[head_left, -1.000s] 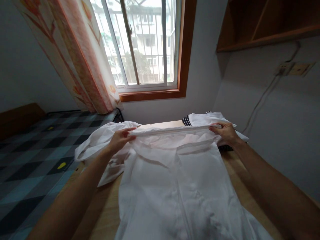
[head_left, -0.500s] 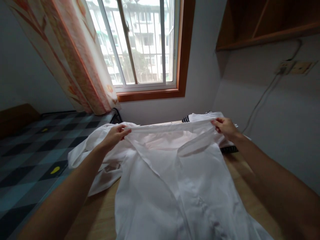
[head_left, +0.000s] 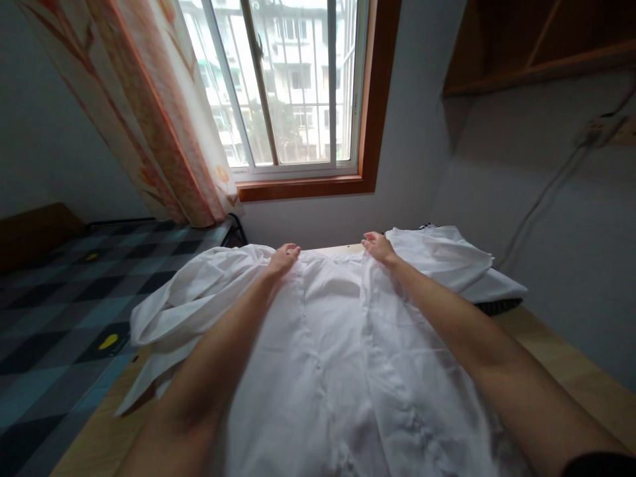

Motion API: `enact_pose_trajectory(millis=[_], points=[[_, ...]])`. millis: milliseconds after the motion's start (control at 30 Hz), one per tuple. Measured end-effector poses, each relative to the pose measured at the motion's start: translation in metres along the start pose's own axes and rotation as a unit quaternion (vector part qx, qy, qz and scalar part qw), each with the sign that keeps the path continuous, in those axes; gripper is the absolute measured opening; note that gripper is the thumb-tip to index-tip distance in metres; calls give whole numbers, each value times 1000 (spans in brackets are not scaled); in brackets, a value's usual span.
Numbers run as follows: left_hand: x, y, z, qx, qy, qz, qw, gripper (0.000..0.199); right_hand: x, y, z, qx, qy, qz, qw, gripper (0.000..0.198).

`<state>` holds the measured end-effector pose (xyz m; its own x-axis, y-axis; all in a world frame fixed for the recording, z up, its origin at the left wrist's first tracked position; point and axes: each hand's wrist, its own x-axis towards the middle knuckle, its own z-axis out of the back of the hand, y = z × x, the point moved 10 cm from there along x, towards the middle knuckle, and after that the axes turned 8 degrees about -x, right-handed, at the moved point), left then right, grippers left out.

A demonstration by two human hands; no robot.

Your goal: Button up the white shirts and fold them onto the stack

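A white shirt [head_left: 332, 318] lies spread over the wooden table, its two front edges running down the middle. At its far edge my left hand [head_left: 285, 259] has its fingers closed on the cloth. A short way to the right, my right hand [head_left: 379, 248] is at the same edge with bent fingers, and the fabric gathers under it. The cloth between the fingertips is too small to make out clearly. My forearms cross above the shirt's sides and hide parts of it.
More white cloth [head_left: 203, 285] is bunched at the left side of the table. Folded white garments [head_left: 442, 255] lie at the back right, over a dark striped item. A bed with a checked cover [head_left: 54, 318] stands left of the wooden table [head_left: 99, 430]. A window [head_left: 298, 86] is ahead.
Both hands have moved inward, much closer together. The shirt's top edge, stretched taut between them before, now lies lower and slacker, and its front panels lie apart.
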<state>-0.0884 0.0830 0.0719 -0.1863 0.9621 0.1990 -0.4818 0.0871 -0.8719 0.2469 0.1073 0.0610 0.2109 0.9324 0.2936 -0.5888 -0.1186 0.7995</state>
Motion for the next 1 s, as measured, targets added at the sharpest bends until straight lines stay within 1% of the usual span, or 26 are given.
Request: enact_pose_trajectory(millis=[33, 100, 167, 233, 267, 333, 400, 433, 467, 500, 567, 633, 700, 767, 833, 900, 933, 1000], points=[[-9, -1, -6, 24, 24, -36, 999, 31, -10, 0, -3, 2, 5, 20, 1000, 20], [-33, -12, -9, 100, 62, -133, 984, 34, -33, 5, 5, 2, 2, 71, 997, 27], [-67, -30, -7, 182, 91, -227, 952, 36, -60, 14, 23, -18, -10, 128, 992, 33], [-110, -46, -8, 223, 152, -290, 918, 34, -93, 25, 41, -65, -5, 178, 982, 35], [-136, -54, -13, 228, 208, -317, 897, 32, -112, 30, 46, -94, 12, 200, 975, 35], [-197, -64, -28, 216, 329, -363, 845, 31, -151, 37, 43, -143, 77, 221, 962, 35], [-247, -68, -41, 205, 392, -387, 809, 33, -188, 39, 32, -179, 146, 212, 950, 38], [-264, -66, -48, 201, 408, -393, 799, 36, -202, 38, 25, -196, 171, 198, 945, 42], [-276, -64, -55, 198, 414, -394, 796, 39, -214, 37, 18, -214, 189, 181, 941, 47], [-284, -60, -62, 197, 415, -395, 796, 41, -223, 35, 12, -232, 200, 164, 938, 52], [-290, -53, -74, 203, 413, -398, 794, 44, -233, 34, 0, -258, 214, 144, 931, 57], [-289, -48, -82, 212, 417, -405, 786, 48, -236, 34, -8, -261, 226, 137, 929, 54], [-286, -50, -84, 216, 427, -405, 779, 51, -235, 38, -10, -233, 228, 136, 936, 50], [-279, -61, -79, 213, 420, -400, 786, 54, -231, 47, -5, -179, 214, 141, 950, 47], [-274, -79, -74, 205, 401, -401, 798, 58, -227, 61, 1, -105, 203, 153, 961, 43], [-277, -97, -74, 184, 383, -418, 803, 61, -225, 72, 0, -33, 215, 162, 962, 38], [-283, -105, -77, 169, 382, -433, 799, 62, -224, 77, -3, -7, 231, 166, 959, 37], [-302, -111, -90, 136, 394, -469, 779, 64, -226, 80, -19, 8, 279, 169, 945, 35]])
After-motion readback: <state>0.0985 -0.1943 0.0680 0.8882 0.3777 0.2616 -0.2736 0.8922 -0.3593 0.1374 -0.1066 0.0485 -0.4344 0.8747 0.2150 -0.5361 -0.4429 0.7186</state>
